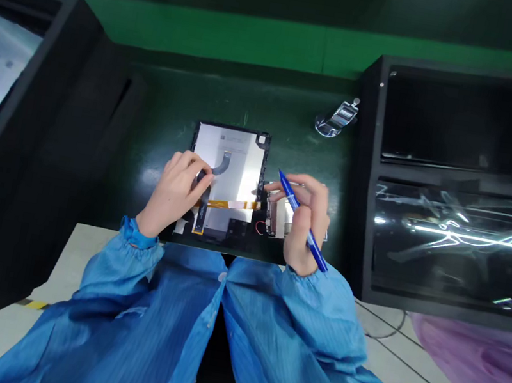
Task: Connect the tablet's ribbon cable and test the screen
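An opened tablet back with a black frame and white inner panel [234, 162] lies flat on the dark green surface [161, 112], near the middle and close to the person. The left hand [175, 192] rests on the tablet's left edge, its fingertips pinched on a dark flat ribbon cable [222, 163] that curves up over the white panel. The right hand [305, 219] is closed around a blue pen [302, 220] — tip pointing far-left, toward the tablet's right edge, where a small circuit area with red wire shows. An orange flex strip [229, 204] runs across the panel between the hands. Black shelved trays [456, 184] stand to the right; a small clear-and-metal clip [338, 117] lies far right of the tablet.
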Demonstrator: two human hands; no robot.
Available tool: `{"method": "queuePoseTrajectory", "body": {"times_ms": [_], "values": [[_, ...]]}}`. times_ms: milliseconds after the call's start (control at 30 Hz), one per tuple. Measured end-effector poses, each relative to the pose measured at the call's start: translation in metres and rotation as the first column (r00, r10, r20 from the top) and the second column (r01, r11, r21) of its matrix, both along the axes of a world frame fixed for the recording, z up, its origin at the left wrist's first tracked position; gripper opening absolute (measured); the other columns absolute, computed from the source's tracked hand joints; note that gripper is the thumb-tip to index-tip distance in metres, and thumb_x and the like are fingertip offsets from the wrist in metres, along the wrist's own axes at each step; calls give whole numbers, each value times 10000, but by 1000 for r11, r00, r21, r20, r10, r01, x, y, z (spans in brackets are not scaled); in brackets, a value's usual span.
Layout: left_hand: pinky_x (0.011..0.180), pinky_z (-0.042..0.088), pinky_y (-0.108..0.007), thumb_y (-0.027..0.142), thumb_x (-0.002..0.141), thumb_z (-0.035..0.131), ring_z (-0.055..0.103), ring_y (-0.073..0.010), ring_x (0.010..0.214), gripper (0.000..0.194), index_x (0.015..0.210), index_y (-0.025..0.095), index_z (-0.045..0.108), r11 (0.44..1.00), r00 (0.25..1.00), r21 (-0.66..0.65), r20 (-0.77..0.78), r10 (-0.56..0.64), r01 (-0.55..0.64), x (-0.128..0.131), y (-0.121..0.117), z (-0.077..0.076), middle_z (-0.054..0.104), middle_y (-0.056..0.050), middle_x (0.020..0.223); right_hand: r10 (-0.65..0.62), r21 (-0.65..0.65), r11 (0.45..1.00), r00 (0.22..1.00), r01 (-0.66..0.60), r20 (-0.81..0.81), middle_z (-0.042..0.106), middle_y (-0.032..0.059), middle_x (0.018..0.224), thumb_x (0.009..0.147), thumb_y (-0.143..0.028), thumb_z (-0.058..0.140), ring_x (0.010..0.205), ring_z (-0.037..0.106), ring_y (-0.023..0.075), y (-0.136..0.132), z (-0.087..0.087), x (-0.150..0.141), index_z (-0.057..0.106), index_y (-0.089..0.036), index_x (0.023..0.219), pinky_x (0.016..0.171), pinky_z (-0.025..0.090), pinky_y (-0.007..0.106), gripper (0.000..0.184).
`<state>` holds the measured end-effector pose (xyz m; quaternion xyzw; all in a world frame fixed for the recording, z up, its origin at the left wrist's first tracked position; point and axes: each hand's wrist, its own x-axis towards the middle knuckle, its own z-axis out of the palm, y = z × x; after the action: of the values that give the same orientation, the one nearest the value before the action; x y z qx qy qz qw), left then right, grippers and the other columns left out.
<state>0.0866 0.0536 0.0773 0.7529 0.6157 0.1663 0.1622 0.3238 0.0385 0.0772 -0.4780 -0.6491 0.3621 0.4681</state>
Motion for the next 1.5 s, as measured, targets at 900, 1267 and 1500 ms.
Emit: {"method": "queuePoseTrajectory", "body": {"times_ms": [900, 1267, 1500], "values": [[978, 474, -490, 247, 910, 643, 539, -332, 1163, 352, 1249, 196, 562, 997, 998, 73, 64, -12, 7, -3, -4, -24, 560, -140, 1251, -25, -87, 995, 983, 41, 180, 324, -99, 491, 892, -215, 570, 415, 308, 51, -43, -33, -76, 330, -219, 606, 453, 295, 200, 373], [976, 467, -497, 237, 912, 640, 523, -345, 1203, 352, 1252, 201, 559, 998, 998, 64, 69, 3, -7, -3, -5, -25, 546, -132, 1264, -74, -111, 989, 982, 94, 172, 360, -90, 499, 904, -244, 565, 429, 376, 74, -44, -31, -74, 337, -232, 615, 464, 337, 218, 368], [982, 467, -486, 199, 975, 499, 544, -316, 1167, 264, 1223, 180, 586, 997, 997, 74, 72, 11, -16, -1, -4, -21, 570, -132, 1226, -41, 87, 996, 951, 15, 306, 715, 30, 913, 1007, -301, 534, 868, 691, 199, -7, -9, -20, 651, -239, 1003, 792, 545, 339, 133]]}}
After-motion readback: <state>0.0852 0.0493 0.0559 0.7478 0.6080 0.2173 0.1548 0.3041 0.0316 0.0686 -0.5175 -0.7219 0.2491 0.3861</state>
